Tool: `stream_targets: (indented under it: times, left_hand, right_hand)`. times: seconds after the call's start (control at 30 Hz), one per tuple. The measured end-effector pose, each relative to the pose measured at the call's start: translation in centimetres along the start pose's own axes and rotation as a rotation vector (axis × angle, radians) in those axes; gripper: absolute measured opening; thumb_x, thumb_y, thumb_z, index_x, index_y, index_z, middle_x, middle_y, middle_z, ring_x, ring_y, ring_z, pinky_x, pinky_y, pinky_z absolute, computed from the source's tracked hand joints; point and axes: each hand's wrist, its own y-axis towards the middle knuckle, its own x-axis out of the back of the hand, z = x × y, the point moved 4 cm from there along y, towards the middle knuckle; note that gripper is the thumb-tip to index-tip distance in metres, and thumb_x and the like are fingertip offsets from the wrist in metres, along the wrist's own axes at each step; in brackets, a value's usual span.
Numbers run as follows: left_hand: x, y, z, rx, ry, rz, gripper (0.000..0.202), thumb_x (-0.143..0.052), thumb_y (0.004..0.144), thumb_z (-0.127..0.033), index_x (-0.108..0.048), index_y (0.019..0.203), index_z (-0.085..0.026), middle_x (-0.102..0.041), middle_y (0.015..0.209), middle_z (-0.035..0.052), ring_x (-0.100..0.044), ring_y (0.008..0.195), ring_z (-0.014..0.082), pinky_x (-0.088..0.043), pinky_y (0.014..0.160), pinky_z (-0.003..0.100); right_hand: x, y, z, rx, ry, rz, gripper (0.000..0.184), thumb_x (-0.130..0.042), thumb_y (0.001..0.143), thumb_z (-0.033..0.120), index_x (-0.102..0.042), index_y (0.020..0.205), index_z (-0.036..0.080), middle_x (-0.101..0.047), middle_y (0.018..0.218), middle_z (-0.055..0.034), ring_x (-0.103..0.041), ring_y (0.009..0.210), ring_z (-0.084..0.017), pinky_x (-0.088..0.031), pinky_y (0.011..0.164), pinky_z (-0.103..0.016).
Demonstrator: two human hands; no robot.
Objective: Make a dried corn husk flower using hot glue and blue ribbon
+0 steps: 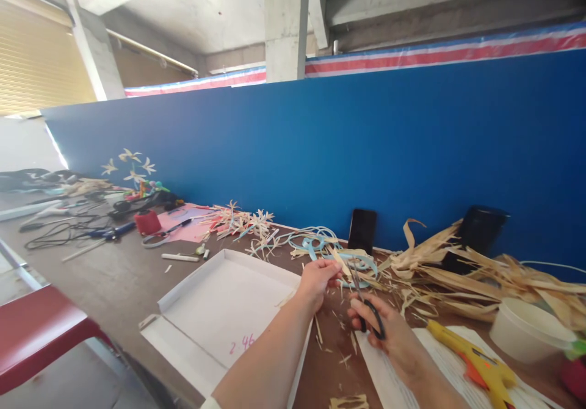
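My left hand [318, 282] is closed in a pinch on a small pale piece of dried husk [339, 266], above the right edge of a white box lid [215, 299]. Just to the right, my right hand [389, 336] grips black-handled scissors [376, 318], its fingers around the loops. The blades point up and away, close beside the husk piece; whether they touch it I cannot tell. Small husk scraps [345, 359] lie on the brown table under my hands.
A yellow glue gun [476, 363] lies on printed paper at right, near a cream bowl [531, 329]. Dried husks [439, 268] are heaped behind it. A phone [362, 231] leans on the blue partition [320, 152]. Husk flowers [242, 220] and cables [68, 232] spread leftward.
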Motion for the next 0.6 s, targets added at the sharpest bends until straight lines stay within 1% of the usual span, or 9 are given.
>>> stream_targets:
  times: [0.1, 0.27, 0.37, 0.47, 0.6]
  left_hand:
    - [-0.07, -0.25, -0.45, -0.019, 0.007, -0.004, 0.035, -0.077, 0.053, -0.036, -0.063, 0.07, -0.008, -0.058, 0.062, 0.0031, -0.053, 0.056, 0.0078, -0.042, 0.05, 0.017]
    - [0.06, -0.35, -0.44, 0.003, 0.035, -0.013, 0.033, -0.075, 0.054, -0.035, -0.063, 0.071, -0.009, -0.062, 0.069, 0.0062, -0.058, 0.064, 0.0117, -0.045, 0.053, 0.019]
    - [0.05, -0.24, -0.26, 0.007, 0.057, 0.003, 0.033, -0.074, 0.055, -0.036, -0.063, 0.071, -0.009, -0.063, 0.069, 0.0066, -0.059, 0.065, 0.0124, -0.045, 0.053, 0.02]
    - [0.0, -0.19, -0.13, 0.007, 0.089, 0.004, 0.032, -0.073, 0.056, -0.036, -0.062, 0.071, -0.01, -0.063, 0.067, 0.006, -0.059, 0.065, 0.0129, -0.045, 0.052, 0.02]
    - [-0.09, -0.19, -0.23, -0.019, 0.125, -0.007, 0.03, -0.072, 0.057, -0.036, -0.061, 0.068, -0.01, -0.061, 0.064, 0.0049, -0.058, 0.061, 0.0119, -0.044, 0.051, 0.02]
  right_hand:
    - [-0.06, -0.15, 0.02, -0.025, -0.049, 0.012, 0.045, -0.068, 0.062, 0.048, -0.062, 0.096, 0.019, -0.064, 0.075, -0.005, -0.056, 0.067, -0.016, -0.025, 0.042, -0.019]
    - [-0.22, -0.2, 0.35, -0.033, -0.121, 0.012, 0.045, -0.066, 0.063, 0.049, -0.061, 0.097, 0.02, -0.064, 0.074, -0.004, -0.056, 0.068, -0.017, -0.027, 0.044, -0.021]
    - [-0.2, -0.13, 0.51, -0.012, -0.168, -0.021, 0.046, -0.067, 0.062, 0.051, -0.062, 0.096, 0.019, -0.063, 0.072, -0.0035, -0.054, 0.063, -0.015, -0.03, 0.046, -0.022]
    - [-0.12, 0.1, 0.37, 0.015, -0.193, -0.029, 0.047, -0.068, 0.06, 0.051, -0.063, 0.093, 0.019, -0.062, 0.068, -0.0026, -0.051, 0.058, -0.014, -0.029, 0.044, -0.022]
    - [0.13, 0.55, -0.06, 0.035, -0.227, -0.017, 0.046, -0.068, 0.06, 0.05, -0.063, 0.093, 0.019, -0.059, 0.063, -0.001, -0.05, 0.056, -0.014, -0.028, 0.043, -0.022]
